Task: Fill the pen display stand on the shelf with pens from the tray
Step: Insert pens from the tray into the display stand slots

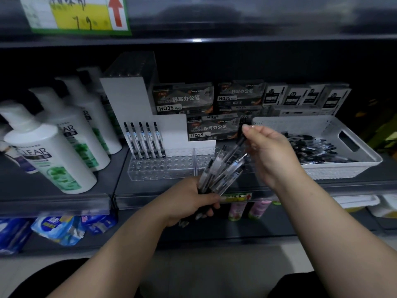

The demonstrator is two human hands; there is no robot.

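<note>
A clear acrylic pen stand with rows of holes sits on the dark shelf, backed by white stepped panels. Several black-and-clear pens stand upright in its back left row. My left hand grips a fanned bunch of pens just in front of the stand. My right hand pinches the top of one pen that rises from the bunch, above the stand's right part. A white perforated tray at the right holds a heap of pens.
White shampoo bottles crowd the shelf left of the stand. Dark pen boxes are stacked behind the stand and tray. A price tag hangs from the shelf above. Blue packets and pink bottles lie on the lower shelf.
</note>
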